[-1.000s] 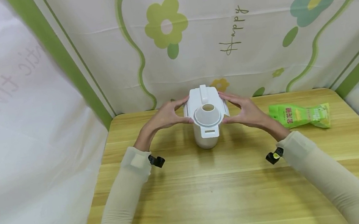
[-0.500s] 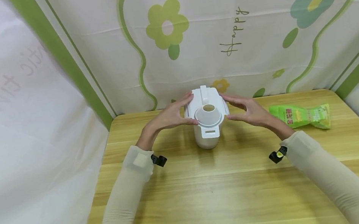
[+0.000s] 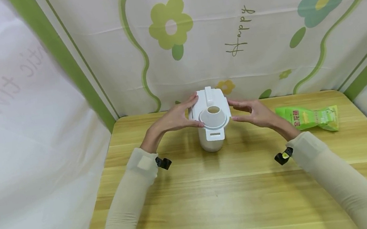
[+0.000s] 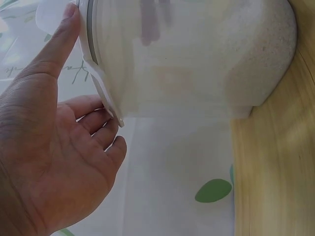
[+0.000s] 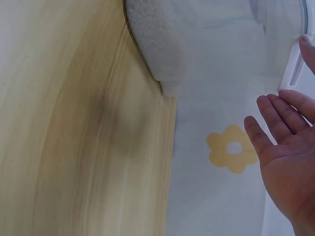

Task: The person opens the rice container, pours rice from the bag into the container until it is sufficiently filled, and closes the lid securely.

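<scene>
A translucent storage container (image 3: 211, 145) stands upright toward the back of the table, pale grains (image 4: 266, 49) in its bottom. Its white lid (image 3: 201, 106) has a raised, hollow round spout (image 3: 213, 117) and a slotted tab (image 3: 215, 134) at the front. My left hand (image 3: 175, 118) holds the lid's left side, thumb near the front and fingers farther back. In the left wrist view, its fingertips meet a hanging side flap (image 4: 102, 88). My right hand (image 3: 256, 113) is at the lid's right side, with thumb and fingertips right at the right flap (image 5: 294, 64).
A green printed packet (image 3: 307, 118) lies on the wooden table (image 3: 216, 196) at the right, beyond my right forearm. A white flowered curtain (image 3: 209, 48) rises close behind the container, and more curtain (image 3: 26, 152) hangs along the left side.
The lid's right flap stuck out sideways earlier and is now down against the container. My left hand has slid slightly right over the lid's edge. The right hand has shifted slightly outward.
</scene>
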`<state>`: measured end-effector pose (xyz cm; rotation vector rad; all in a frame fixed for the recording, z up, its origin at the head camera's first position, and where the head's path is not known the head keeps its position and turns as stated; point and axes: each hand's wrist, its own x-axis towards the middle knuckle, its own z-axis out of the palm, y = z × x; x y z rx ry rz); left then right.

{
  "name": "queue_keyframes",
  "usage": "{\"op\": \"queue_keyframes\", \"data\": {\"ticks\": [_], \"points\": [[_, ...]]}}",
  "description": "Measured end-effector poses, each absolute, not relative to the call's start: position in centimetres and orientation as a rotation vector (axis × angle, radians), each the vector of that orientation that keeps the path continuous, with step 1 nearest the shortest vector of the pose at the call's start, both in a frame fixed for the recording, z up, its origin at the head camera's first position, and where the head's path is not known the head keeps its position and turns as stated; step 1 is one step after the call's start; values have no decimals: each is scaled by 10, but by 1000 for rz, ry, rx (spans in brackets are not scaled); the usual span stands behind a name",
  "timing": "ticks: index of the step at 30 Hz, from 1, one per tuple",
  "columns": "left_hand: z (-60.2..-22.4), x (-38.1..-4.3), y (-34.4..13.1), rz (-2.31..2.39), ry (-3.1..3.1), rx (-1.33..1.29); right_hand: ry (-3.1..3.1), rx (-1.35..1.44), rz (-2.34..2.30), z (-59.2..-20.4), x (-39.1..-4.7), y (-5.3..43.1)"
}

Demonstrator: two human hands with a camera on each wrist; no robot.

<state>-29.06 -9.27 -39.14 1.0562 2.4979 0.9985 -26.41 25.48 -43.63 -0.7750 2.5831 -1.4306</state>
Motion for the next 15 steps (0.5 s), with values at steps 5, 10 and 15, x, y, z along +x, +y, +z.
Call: {"op": "queue_keyframes", "data": {"ticks": [5, 10, 15], "points": [[-391, -292, -91, 981, 2505, 1053, 2571, -771, -1471, -440, -266, 254], [-389, -292, -91, 984, 2502, 1051, 2547, -737, -1532, -446, -268, 254], [-390, -292, -90, 989, 2501, 1048, 2519, -755, -1557, -450, -268, 252]]}}
